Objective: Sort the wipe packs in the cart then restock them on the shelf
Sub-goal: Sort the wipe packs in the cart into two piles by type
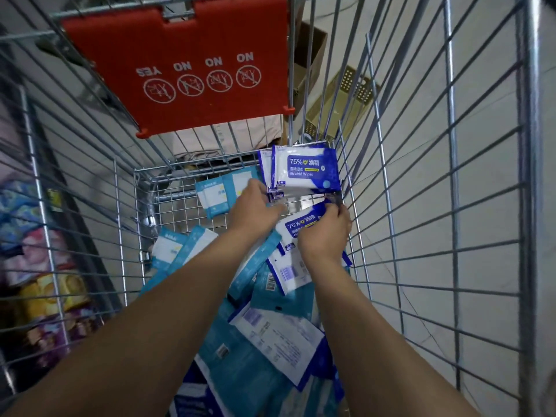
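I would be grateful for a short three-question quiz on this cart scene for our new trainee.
1. True or false: the upright stack of dark-blue alcohol wipe packs stands in the far right corner of the cart.
2. What does the right hand grip? A) a teal pack B) a dark-blue alcohol wipe pack C) nothing
3. Fill in: the red seat flap shows one YES and ___ NO signs.

Key: 1 true; 2 B; 3 three.
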Tool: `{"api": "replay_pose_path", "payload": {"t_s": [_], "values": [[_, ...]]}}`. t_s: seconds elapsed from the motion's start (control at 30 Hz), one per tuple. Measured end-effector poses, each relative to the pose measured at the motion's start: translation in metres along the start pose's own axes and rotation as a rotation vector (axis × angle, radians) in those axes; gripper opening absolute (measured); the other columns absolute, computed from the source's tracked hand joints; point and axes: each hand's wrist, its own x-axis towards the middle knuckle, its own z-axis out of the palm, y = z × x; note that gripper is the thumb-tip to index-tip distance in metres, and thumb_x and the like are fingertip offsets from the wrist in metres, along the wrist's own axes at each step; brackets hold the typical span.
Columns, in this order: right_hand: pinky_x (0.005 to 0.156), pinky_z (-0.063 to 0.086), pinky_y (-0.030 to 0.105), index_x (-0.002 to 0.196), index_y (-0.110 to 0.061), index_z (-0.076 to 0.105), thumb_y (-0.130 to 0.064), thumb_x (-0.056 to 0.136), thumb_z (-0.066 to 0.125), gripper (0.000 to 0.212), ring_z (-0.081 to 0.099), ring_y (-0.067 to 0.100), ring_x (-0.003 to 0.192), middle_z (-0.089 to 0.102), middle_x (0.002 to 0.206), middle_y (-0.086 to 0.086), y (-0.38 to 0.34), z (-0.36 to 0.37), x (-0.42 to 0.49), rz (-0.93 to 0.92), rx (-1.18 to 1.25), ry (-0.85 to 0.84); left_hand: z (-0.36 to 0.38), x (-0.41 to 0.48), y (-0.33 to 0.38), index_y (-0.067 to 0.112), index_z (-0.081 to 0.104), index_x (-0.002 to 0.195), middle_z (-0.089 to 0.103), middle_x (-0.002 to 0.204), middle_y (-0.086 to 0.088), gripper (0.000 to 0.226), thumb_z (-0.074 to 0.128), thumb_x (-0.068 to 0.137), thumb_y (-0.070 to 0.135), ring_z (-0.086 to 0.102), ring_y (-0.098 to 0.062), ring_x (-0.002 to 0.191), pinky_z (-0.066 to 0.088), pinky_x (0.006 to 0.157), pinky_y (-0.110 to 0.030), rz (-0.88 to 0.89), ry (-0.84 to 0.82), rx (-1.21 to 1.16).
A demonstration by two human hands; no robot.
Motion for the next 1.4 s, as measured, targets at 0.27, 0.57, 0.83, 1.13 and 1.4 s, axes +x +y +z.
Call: {"api": "replay_pose_path", "payload": {"t_s": [0.27,0.57,0.83,1.13,1.4], "values": [[0.087,0.038,0.011,0.106,-0.008,0.061,0.012,0.063,0.068,0.048,0.052,0.021,0.114,0.048,0.131,0.012,-0.007,-0.006,-0.009,0.109,0.51,0.1,0.008,0.0,0.003,0.028,0.037,0.14,0.045,0.14,-0.008,0.072,0.044,0.082,0.071,0.034,-0.027,0.133,0.018,0.11,-0.048,0.033,-0.375,0.581],[0.059,0.049,0.03,0.094,-0.014,0.055,0.022,0.071,0.056,0.043,0.059,0.021,0.063,0.064,0.083,0.011,-0.025,-0.03,-0.019,0.432,1.34,-0.005,-0.027,-0.006,0.004,0.016,0.056,0.093,0.062,0.094,-0.002,0.027,0.076,0.076,0.022,0.059,-0.019,0.087,0.047,0.073,-0.024,-0.01,-0.459,-0.265],[0.08,0.054,0.027,0.129,-0.008,0.047,0.009,0.084,0.062,0.05,0.063,0.018,0.093,0.064,0.106,0.004,-0.044,-0.042,0.003,0.228,1.241,-0.165,-0.04,0.009,0.041,0.012,0.047,0.12,0.056,0.096,0.008,0.049,0.067,0.08,-0.009,0.065,-0.002,0.078,0.06,0.071,-0.038,0.086,-0.009,-0.733],[0.109,0.037,0.037,0.147,-0.026,0.033,0.0,0.071,0.062,0.085,0.045,0.02,0.131,0.044,0.146,0.001,-0.018,-0.028,-0.005,0.056,0.893,-0.221,-0.014,0.035,0.049,0.005,0.05,0.12,0.04,0.132,-0.01,0.043,0.066,0.088,0.028,0.051,-0.021,0.113,0.043,0.086,-0.025,0.01,0.259,-0.048],[0.114,0.027,0.042,0.15,-0.022,0.017,-0.006,0.075,0.065,0.091,0.027,0.027,0.139,0.026,0.154,0.009,0.039,-0.023,-0.031,-0.31,-0.319,-0.447,-0.008,-0.011,0.01,0.013,0.055,0.095,0.052,0.115,-0.004,0.022,0.063,0.085,0.031,0.047,-0.022,0.109,0.038,0.091,-0.035,0.46,0.25,0.257]]}}
